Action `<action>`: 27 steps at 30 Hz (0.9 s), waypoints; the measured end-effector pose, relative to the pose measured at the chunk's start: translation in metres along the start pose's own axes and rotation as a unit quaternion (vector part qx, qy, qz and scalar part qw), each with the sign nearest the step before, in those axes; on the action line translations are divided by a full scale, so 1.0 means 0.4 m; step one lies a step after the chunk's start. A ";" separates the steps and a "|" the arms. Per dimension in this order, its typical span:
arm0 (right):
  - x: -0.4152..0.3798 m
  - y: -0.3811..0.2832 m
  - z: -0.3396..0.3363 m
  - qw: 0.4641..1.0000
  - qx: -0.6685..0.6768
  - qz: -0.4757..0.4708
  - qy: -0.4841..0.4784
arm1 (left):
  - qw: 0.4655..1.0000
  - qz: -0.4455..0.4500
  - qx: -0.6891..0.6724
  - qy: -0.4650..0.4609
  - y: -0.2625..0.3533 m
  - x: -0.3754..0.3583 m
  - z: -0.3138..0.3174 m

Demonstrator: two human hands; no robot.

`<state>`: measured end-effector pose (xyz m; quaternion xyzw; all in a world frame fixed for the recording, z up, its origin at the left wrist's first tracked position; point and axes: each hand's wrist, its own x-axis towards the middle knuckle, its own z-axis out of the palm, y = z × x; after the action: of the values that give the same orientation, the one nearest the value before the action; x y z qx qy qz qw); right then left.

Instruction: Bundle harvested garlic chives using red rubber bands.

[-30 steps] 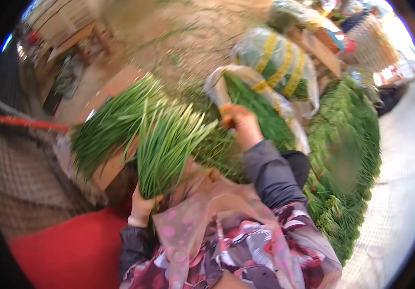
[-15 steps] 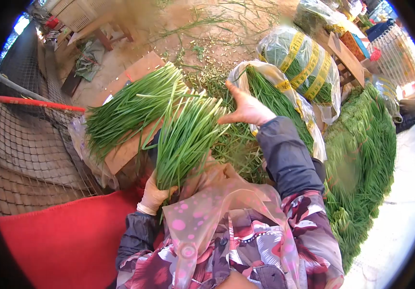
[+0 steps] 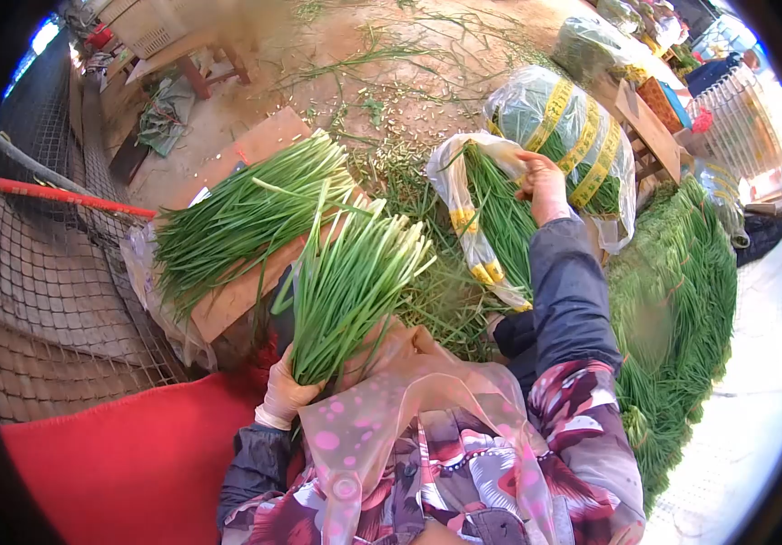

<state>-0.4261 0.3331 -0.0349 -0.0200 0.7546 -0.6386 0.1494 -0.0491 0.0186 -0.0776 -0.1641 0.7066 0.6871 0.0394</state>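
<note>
My left hand (image 3: 287,392), in a pale glove, is closed round the leafy end of a thick bunch of garlic chives (image 3: 355,286). The bunch slants up and away over my lap, its pale cut ends pointing to the far right. My right hand (image 3: 545,186) pinches the upper rim of an open clear plastic bag (image 3: 465,238) with yellow printed bands. More garlic chives (image 3: 498,204) lie inside that bag. Left of the held bunch, a loose pile of garlic chives (image 3: 255,204) rests on a brown board (image 3: 218,300).
A full, tied plastic bag (image 3: 559,123) of greens stands beyond the open one. To the right stretches a long heap of chives (image 3: 677,336). Trimmings (image 3: 400,177) litter the ground. Netting (image 3: 64,300), a red pole (image 3: 64,195) and red cloth (image 3: 128,454) are at the left.
My right hand has left the cut ends of the held bunch and moved right to the bag's rim, its spread fingers now closed. My left hand keeps the bunch, slightly lower in view.
</note>
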 end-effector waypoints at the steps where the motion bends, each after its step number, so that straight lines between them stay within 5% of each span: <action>1: -0.030 -0.059 0.066 0.990 -0.103 0.009 -0.097 | 1.000 0.001 -0.002 0.001 0.001 0.004 0.003; 3: -0.056 -0.103 0.165 0.912 -0.331 -0.020 -0.242 | 0.999 -0.002 0.039 -0.001 0.003 0.004 0.010; 7: -0.085 -0.098 0.328 0.822 -0.453 0.009 -0.346 | 0.994 0.053 0.099 0.016 0.019 0.000 0.028; 9: -0.068 0.016 0.365 0.867 -0.365 -0.050 -0.336 | 0.992 0.062 0.111 0.018 0.017 -0.006 0.025; 10: -0.093 0.004 0.367 0.920 -0.225 0.023 -0.320 | 0.992 0.062 0.111 0.020 0.013 -0.008 0.023; 12: -0.075 0.043 0.322 0.977 -0.147 -0.044 -0.148 | 0.994 0.061 0.090 0.023 0.005 -0.016 0.018; 13: -0.065 0.027 0.271 0.990 -0.011 0.047 -0.134 | 0.994 0.061 0.091 0.024 0.003 -0.018 0.015; 15: -0.032 0.049 0.177 0.991 0.125 0.038 -0.044 | 0.994 0.064 0.088 0.023 0.001 -0.020 0.014; 17: 0.005 0.112 0.106 0.990 -0.125 0.065 0.022 | 0.988 0.076 0.135 0.023 -0.008 -0.024 0.004; 19: 0.019 0.122 0.053 0.913 -0.405 0.041 -0.019 | 0.979 0.099 0.176 0.034 -0.004 -0.013 0.002; 20: -0.001 0.097 0.071 0.892 -0.424 0.086 -0.130 | 0.984 0.087 0.152 0.018 0.005 -0.024 0.001; 21: -0.022 0.077 0.095 0.842 -0.490 0.024 -0.224 | 0.989 0.075 0.130 0.001 0.010 -0.033 -0.003; 23: -0.032 0.058 0.159 0.902 -0.377 -0.014 -0.210 | 0.985 0.090 0.149 0.009 0.005 -0.037 -0.008; 25: -0.044 0.020 0.225 0.929 -0.207 -0.023 -0.306 | 0.979 0.106 0.171 0.017 0.008 -0.039 -0.014; 27: -0.044 0.025 0.284 0.890 -0.320 -0.066 -0.317 | 0.980 0.095 0.175 -0.005 0.018 -0.047 -0.020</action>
<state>-0.3790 0.2301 -0.0571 -0.3180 0.8275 -0.3306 0.3237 -0.0320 0.0140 -0.0648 -0.0839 0.8281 0.5542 0.0056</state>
